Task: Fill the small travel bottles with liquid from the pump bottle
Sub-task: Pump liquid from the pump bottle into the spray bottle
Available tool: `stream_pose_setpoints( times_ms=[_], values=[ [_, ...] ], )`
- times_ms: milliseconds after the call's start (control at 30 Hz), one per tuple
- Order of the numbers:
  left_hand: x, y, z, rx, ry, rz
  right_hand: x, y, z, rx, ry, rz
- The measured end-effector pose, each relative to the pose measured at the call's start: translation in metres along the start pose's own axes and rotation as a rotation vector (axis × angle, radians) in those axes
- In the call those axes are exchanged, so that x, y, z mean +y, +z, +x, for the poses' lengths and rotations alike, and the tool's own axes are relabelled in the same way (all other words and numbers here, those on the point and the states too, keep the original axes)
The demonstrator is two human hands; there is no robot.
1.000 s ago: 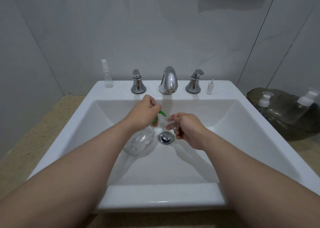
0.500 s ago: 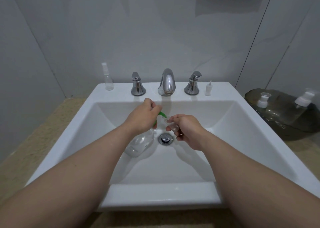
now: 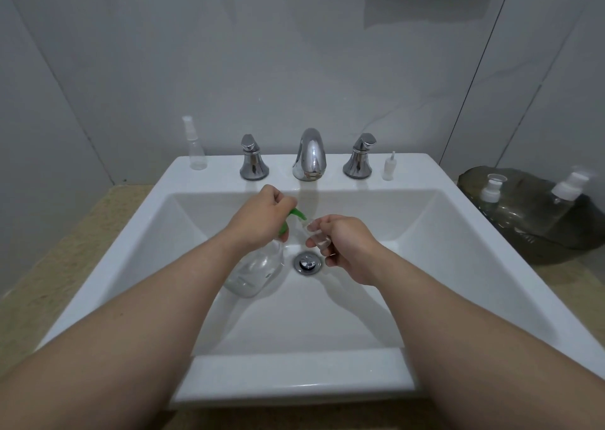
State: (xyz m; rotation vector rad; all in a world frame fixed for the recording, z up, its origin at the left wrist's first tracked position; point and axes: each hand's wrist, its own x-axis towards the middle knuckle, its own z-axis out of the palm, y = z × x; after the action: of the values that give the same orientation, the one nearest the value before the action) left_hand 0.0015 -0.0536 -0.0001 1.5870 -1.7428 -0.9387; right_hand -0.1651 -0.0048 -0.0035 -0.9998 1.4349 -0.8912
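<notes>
While pumping over the sink (image 3: 425, 233), fills one small travel bottle (image 3: 316, 233), judging by the setup. Grips the green pump head (image 3: 296, 213) of the clear pump bottle (image 3: 258, 272) with left hand (image 3: 262, 213), fingers curled over it. Holds it tilted, base low in the basin just beside the drain (image 3: 307, 262). Pinches the travel bottle between right hand (image 3: 347, 249) thumb and fingertips, mouth just under the nozzle tip. Probably needs a press on the pump next, keeping the mouth aligned. Cannot tell fill level.

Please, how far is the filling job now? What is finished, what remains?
Done: nothing sure; two capped bottles sit in the dark pouch, contents unclear. In hand: the left hand grips the green head of the pump bottle, nozzle aimed at the small bottle pinched by the right hand. Left: a loose white cap waits on the sink rim; the spray bottle there looks empty.
</notes>
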Motion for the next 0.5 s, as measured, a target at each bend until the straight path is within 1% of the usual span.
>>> stream_pose_setpoints(
  times_ms=[300, 500],
  values=[
    [0.0017, -0.0001, -0.0028, -0.007, 0.023, -0.063, -0.0006, 0.0005, -0.0015, 0.003, -0.007, 0.007],
    [0.003, 0.0006, -0.0042, -0.011, 0.04, -0.035, 0.0021, 0.0, -0.0013, 0.001, -0.004, 0.001]
  ],
)
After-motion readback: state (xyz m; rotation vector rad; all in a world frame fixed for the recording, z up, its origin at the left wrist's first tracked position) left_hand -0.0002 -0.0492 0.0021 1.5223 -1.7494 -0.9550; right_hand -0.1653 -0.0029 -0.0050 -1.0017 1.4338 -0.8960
